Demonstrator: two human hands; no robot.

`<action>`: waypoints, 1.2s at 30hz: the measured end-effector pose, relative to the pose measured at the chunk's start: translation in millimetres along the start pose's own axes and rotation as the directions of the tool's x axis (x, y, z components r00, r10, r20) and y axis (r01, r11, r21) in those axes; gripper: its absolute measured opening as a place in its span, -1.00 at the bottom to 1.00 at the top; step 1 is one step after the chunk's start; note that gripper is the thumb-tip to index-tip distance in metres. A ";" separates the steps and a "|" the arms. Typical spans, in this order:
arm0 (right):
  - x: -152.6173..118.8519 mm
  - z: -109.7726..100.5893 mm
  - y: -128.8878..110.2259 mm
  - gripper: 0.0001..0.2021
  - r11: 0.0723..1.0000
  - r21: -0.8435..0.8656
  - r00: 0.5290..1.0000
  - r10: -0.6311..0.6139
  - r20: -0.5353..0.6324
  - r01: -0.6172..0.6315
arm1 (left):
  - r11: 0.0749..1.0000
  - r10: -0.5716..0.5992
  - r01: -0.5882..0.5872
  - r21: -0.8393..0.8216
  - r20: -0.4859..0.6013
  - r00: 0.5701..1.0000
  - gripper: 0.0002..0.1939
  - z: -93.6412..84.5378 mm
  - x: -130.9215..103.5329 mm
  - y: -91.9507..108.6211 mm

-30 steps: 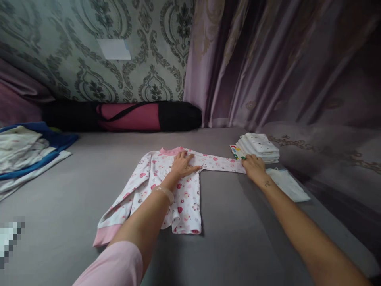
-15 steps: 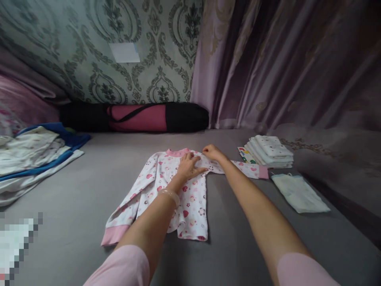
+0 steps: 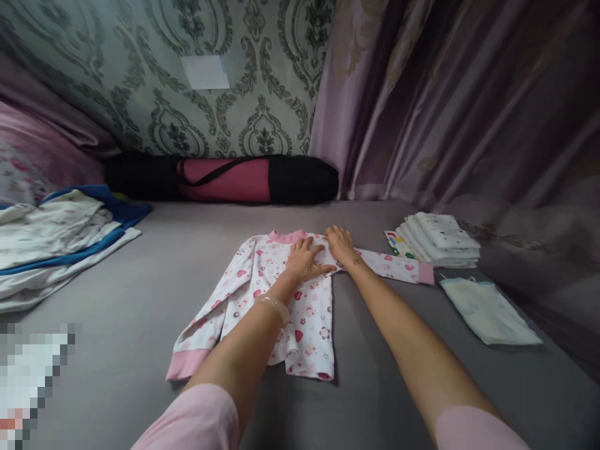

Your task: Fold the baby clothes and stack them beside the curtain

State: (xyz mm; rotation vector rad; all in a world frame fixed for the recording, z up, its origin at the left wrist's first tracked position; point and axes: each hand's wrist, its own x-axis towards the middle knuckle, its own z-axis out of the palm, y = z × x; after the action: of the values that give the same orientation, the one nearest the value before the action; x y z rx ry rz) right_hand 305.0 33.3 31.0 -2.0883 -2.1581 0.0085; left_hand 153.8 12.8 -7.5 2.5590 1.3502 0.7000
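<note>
A white long-sleeved child's shirt (image 3: 313, 325) with pink hearts, a pink collar and pink cuffs lies spread on a grey sheet. Its left sleeve slants down toward me, and the other stretches out to the right. Fingers spread, my left hand (image 3: 307, 259) lies flat on the upper chest just below the collar. My right hand (image 3: 341, 247) rests palm down at the right shoulder, where the sleeve begins, its fingers laid over the fabric. Both hands touch the shirt without gripping it.
On the right are a stack of folded cloths (image 3: 443, 240) and a flat pale cloth piece (image 3: 490, 310). A heap of clothes (image 3: 60, 231) lies on the left. Along the wall stretches a long black and red bag (image 3: 225, 180). Purple curtains (image 3: 370, 100) hang behind.
My right hand has gone from pinched fingers at the shoulder to lying flat on it. My left hand stays spread on the chest. The view has shifted slightly.
</note>
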 end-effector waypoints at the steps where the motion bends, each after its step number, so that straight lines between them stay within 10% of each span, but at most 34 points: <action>1: -3.2 1.2 0.4 -0.69 1.000 -0.004 1.000 0.002 -0.007 -0.002 | 1.000 -0.001 0.001 0.004 0.010 1.000 -0.20 -0.1 0.0 0.2; 10: -24.2 11.2 -24.0 -0.60 0.903 0.375 0.973 -0.156 -0.172 0.211 | 0.999 -0.025 0.021 0.050 0.063 0.998 -0.22 -1.0 2.6 1.5; 16: -31.8 24.3 -32.8 -0.48 0.923 0.379 0.998 -0.064 0.003 0.057 | 0.999 -0.031 0.029 0.019 0.103 0.994 -0.22 0.0 5.5 -1.9; 21: -16.8 0.8 -41.3 -0.43 0.952 0.300 0.983 0.009 0.185 -0.065 | 0.945 0.091 -0.050 -0.324 0.113 0.989 -0.34 -10.8 15.2 -15.1; 27: -5.8 6.5 -67.6 -0.47 0.954 0.300 0.998 -0.039 0.050 0.023 | 0.834 0.080 0.088 -0.545 0.278 0.957 -0.60 -54.5 2.8 -32.5; 36: -26.1 39.6 -80.5 -0.40 0.993 0.104 0.998 -0.059 -0.002 0.059 | 0.910 -0.269 0.271 -0.313 0.050 0.962 -0.61 -149.2 -66.2 -64.4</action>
State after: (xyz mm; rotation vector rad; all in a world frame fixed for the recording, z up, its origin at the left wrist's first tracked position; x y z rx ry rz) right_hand 221.7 8.0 -2.6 -1.9680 -2.1692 0.1131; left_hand 3.5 -14.4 78.9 2.0736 1.4213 0.7821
